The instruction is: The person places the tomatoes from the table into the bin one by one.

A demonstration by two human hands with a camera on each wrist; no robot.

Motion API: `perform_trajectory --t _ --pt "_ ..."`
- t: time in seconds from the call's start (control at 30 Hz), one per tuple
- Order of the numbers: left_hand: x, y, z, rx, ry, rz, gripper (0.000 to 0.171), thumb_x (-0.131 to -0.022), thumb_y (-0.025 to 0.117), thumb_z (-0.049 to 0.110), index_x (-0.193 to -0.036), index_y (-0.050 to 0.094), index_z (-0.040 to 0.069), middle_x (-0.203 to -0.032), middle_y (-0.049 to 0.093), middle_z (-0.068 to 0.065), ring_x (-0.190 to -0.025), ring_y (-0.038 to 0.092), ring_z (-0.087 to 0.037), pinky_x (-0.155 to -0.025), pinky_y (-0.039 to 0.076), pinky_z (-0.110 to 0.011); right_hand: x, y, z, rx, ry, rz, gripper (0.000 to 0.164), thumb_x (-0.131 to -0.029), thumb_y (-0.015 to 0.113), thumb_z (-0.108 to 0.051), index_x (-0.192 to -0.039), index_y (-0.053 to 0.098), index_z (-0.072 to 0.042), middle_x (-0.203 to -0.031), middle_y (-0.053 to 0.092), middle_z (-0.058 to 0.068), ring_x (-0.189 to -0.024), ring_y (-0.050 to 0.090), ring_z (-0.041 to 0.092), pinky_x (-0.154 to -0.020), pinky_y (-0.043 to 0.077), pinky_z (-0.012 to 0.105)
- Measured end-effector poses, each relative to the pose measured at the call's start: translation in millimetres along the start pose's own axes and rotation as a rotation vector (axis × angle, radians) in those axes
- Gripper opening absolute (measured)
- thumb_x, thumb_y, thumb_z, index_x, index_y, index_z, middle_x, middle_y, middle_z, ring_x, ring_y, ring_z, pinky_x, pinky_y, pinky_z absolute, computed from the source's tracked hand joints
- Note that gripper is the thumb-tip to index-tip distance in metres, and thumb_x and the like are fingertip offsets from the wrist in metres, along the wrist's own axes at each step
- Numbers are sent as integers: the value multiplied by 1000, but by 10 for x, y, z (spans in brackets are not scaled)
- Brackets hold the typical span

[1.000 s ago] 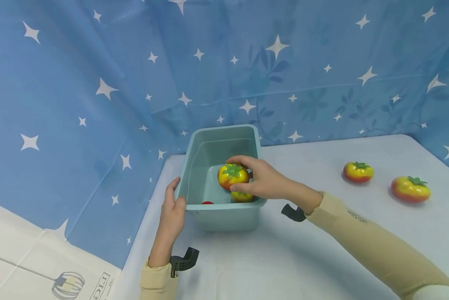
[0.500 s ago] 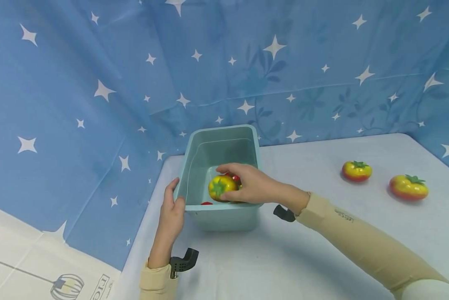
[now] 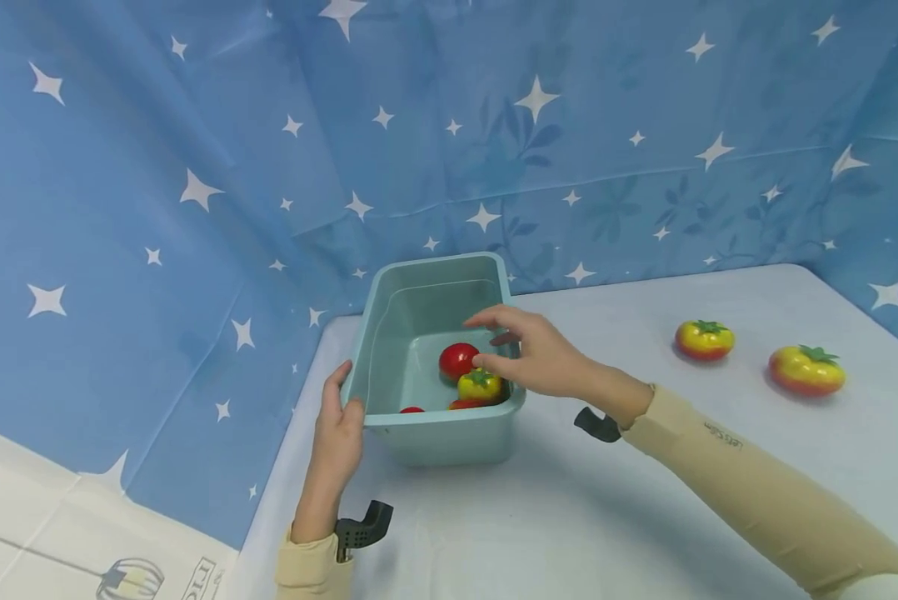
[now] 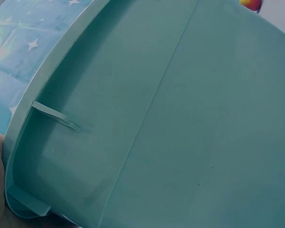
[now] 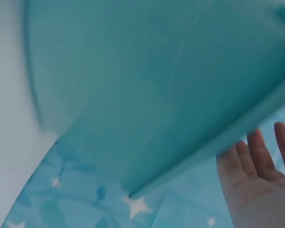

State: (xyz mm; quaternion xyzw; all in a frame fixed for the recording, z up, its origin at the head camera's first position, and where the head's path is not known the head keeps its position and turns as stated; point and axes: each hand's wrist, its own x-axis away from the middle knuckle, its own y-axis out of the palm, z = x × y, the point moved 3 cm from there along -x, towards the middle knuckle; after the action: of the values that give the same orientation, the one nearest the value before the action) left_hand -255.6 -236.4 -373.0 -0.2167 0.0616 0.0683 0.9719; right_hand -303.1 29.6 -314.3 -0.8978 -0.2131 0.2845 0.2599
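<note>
While the left hand (image 3: 339, 433) steadies the vessel, the right hand (image 3: 535, 350) is spread and holds nothing. Entries follow.

Item: blue-green bin (image 3: 441, 442), one. Between the hands; near-left corner gripped by the left, thumb at the near rim, fingers along the outer left side. Right hand above the right wall, fingertips reaching over the inside.

Item: red round toy fruit (image 3: 455, 360), one. In the bin, just beyond the right thumb's tip; contact cannot be told.

Item: yellow toy fruit with green leaf cap (image 3: 479, 387), one. In the bin, below and nearer the wearer than the right thumb; red showing beneath it, whether its own base or another piece uncertain.

Item: red sliver (image 3: 411, 409). Behind the near rim, to the right of the left hand; remainder hidden.

Item: yellow-and-red toy fruits, two, on the white table (image 3: 606, 500). Nearer one (image 3: 705, 341) and farther one (image 3: 806, 372), both well apart to the right hand's right.

Step, as judged: loading the bin, between pieces. Next move would likely call for the right hand to travel outward to the nearer fruit, the left keeping the bin steady.
</note>
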Motion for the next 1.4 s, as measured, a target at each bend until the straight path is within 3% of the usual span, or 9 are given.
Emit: perform_trajectory --t 0.2,0.37,0.53,0.7,0.83,0.93,1.07,1.17,1.4 --pt "101 -9 223 35 -11 -3 56 -89 26 6 -143 20 15 -145 22 -3 -125 31 -24 -97 27 -48 109 -304 382 50 50 116 40 -84 61 -35 -121 53 -26 -122 50 -10 -103 55 13 -82 48 37" --pt "51 -5 123 50 -5 -10 56 -89 26 5 -144 20 18 -145 21 0 -127 29 -21 -98 27 -48 314 -558 628 95 186 205 45 -82 61 -42 -123 52 -25 -124 50 -5 -100 58 20 -74 50 41" --pt "-28 11 -32 49 5 -14 56 -90 27 8 -144 20 22 -145 21 4 -126 30 -19 -97 27 -48 623 -827 891 131 268 283 41 -84 60 -38 -122 53 -23 -122 51 -2 -102 57 25 -76 49 44" --pt "-37 22 -90 35 7 0 57 -89 27 10 -143 20 28 -144 22 5 -124 33 -19 -95 29 -48 982 -1092 1100 199 336 365 40 -87 58 -33 -124 53 -19 -121 51 2 -104 54 22 -74 49 24" --pt "-35 25 -96 41 5 11 57 -89 28 10 -142 21 29 -144 23 5 -125 32 -20 -95 29 -48 1235 -1280 1237 256 411 438 41 -87 57 -34 -123 53 -15 -122 50 7 -101 53 23 -66 40 5" --pt "-38 30 -98 46 -2 17 57 -89 27 10 -143 21 27 -144 24 4 -127 31 -20 -96 29 -48 1405 -1423 1311 303 458 483 43 -87 57 -35 -124 52 -13 -125 47 12 -103 52 32 -63 38 3" --pt "-44 19 -107 49 -6 21 57 -89 27 10 -143 21 25 -144 23 6 -126 31 -18 -96 29 -46 1599 -1602 1416 379 539 523 48 -88 53 -37 -128 48 -10 -132 41 19 -108 47 44 -74 49 34" --pt "-48 21 -110 49 0 16 56 -89 28 10 -143 21 25 -144 23 6 -126 32 -18 -96 29 -46 1766 -1717 1531 412 636 548 54 -89 49 -40 -133 43 -9 -138 33 22 -114 40 48 -80 37 59" --pt "-35 17 -92 57 6 19 55 -90 28 11 -142 22 27 -143 25 5 -124 34 -18 -96 30 -46 2103 -1921 1820 496 803 629 59 -89 47 -38 -135 38 -3 -144 21 24 -129 18 45 -92 24 64"
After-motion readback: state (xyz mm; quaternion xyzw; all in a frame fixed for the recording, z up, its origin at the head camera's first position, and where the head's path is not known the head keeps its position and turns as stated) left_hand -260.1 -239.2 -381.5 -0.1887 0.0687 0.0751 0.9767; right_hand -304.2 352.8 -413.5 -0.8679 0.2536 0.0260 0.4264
